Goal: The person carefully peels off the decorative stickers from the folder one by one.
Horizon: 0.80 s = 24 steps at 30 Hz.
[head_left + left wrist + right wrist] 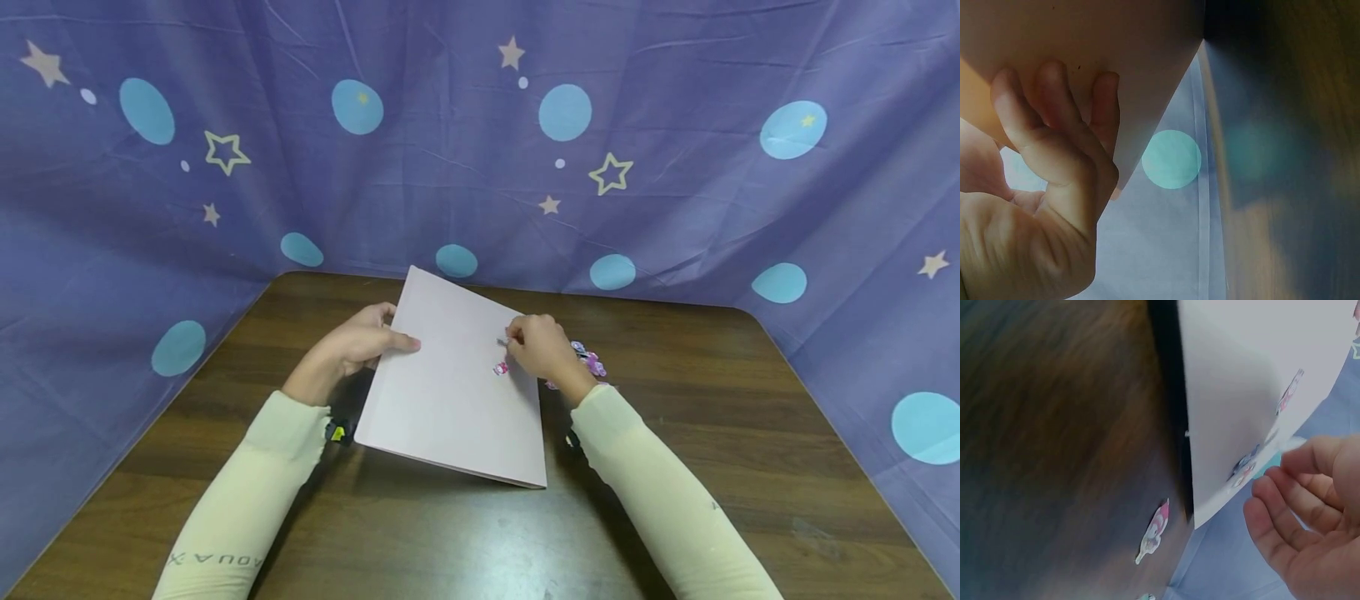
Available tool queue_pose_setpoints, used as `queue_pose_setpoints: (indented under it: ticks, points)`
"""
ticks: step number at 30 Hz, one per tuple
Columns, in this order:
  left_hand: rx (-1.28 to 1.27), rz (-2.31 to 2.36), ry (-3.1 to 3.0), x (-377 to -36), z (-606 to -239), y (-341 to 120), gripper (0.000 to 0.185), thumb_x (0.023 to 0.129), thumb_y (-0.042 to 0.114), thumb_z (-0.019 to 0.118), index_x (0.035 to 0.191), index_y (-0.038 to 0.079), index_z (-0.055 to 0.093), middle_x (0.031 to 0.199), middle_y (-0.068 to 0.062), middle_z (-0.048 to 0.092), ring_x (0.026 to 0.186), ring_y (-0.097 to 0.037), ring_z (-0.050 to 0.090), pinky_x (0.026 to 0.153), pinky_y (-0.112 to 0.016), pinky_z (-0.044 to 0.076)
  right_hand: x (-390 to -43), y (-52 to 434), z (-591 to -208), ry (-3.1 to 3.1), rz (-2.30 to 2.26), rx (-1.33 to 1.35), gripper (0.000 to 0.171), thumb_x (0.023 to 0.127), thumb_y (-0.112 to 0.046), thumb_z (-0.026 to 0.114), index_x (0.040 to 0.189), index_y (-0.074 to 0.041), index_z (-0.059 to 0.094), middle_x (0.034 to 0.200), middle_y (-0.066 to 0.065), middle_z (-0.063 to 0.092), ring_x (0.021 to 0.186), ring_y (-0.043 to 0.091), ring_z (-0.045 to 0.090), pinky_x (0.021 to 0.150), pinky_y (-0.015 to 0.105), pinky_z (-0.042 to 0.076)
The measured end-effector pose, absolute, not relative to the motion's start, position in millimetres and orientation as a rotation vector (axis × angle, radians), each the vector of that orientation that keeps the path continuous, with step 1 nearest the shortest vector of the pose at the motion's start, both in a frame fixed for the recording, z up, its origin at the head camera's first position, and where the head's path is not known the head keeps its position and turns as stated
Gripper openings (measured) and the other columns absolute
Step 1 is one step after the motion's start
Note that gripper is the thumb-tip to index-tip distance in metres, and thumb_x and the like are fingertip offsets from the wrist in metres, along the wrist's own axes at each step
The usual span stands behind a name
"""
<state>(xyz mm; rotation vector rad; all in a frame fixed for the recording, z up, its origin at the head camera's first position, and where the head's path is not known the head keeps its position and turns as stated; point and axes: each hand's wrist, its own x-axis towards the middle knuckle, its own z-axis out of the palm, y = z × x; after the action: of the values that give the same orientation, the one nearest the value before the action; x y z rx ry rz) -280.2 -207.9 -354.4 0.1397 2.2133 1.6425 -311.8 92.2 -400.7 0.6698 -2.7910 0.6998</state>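
A large white folder-like board (450,392) is held tilted above the table. My left hand (360,340) grips its left edge, thumb on the front face and fingers (1060,112) spread against the underside. Over the board's right part, my right hand (542,346) pinches a small pale piece (1292,444), perhaps a sticker; its print cannot be made out. Just below those fingertips, a small pink-and-white cartoon sticker (500,368) lies on the board. The right wrist view shows a pink sticker (1289,392) and a darker one (1244,462) on its surface.
More colourful cartoon stickers (588,360) lie on the brown wooden table (712,417), right of the board and partly behind the right wrist. One sticker (1154,531) lies apart from the others. A purple curtain (465,125) with stars and dots surrounds the table.
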Motion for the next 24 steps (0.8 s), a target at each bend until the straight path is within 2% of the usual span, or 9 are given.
queue_pose_setpoints:
  ticks: [3, 10, 17, 20, 24]
  points:
    - [0.142, 1.645, 2.214, -281, -355, -207, 0.062, 0.092, 0.002, 0.070, 0.138, -0.008, 0.029, 0.094, -0.018, 0.069, 0.072, -0.023, 0.073, 0.064, -0.040, 0.062, -311, 97, -400, -2.784, 0.688, 0.617, 0.010, 0.093, -0.008, 0.066, 0.093, -0.005, 0.075, 0.084, 0.004, 0.071, 0.074, 0.019, 0.059, 0.069, 0.037, 0.052]
    - [0.125, 1.639, 2.224, -279, -354, -206, 0.061, 0.092, 0.003, 0.071, 0.137, -0.007, 0.031, 0.091, -0.016, 0.070, 0.070, -0.022, 0.072, 0.061, -0.037, 0.061, -305, 113, -391, -2.849, 0.524, 0.538, 0.012, 0.091, -0.003, 0.061, 0.081, -0.006, 0.067, 0.072, 0.005, 0.059, 0.066, 0.021, 0.052, 0.061, 0.038, 0.048]
    - [0.142, 1.639, 2.231, -279, -353, -207, 0.062, 0.092, 0.002, 0.069, 0.138, -0.008, 0.029, 0.091, -0.017, 0.070, 0.070, -0.022, 0.072, 0.059, -0.037, 0.061, -303, 132, -383, -2.984, 0.306, 0.410, 0.016, 0.092, -0.012, 0.069, 0.078, -0.006, 0.065, 0.077, 0.011, 0.067, 0.069, 0.030, 0.065, 0.062, 0.048, 0.056]
    - [0.148, 1.641, 2.222, -280, -353, -207, 0.063, 0.093, 0.001, 0.069, 0.139, -0.009, 0.028, 0.092, -0.018, 0.070, 0.071, -0.023, 0.073, 0.061, -0.039, 0.062, -302, 139, -383, -3.034, 0.267, 0.377, 0.018, 0.093, -0.012, 0.068, 0.078, -0.005, 0.065, 0.078, 0.012, 0.066, 0.070, 0.030, 0.066, 0.063, 0.048, 0.057]
    - [0.153, 1.636, 2.228, -280, -354, -207, 0.064, 0.092, 0.001, 0.069, 0.140, -0.009, 0.027, 0.092, -0.018, 0.070, 0.070, -0.023, 0.073, 0.061, -0.039, 0.062, -301, 145, -384, -3.106, 0.278, 0.362, 0.021, 0.093, -0.010, 0.065, 0.073, -0.006, 0.062, 0.073, 0.009, 0.062, 0.066, 0.025, 0.060, 0.060, 0.043, 0.055]
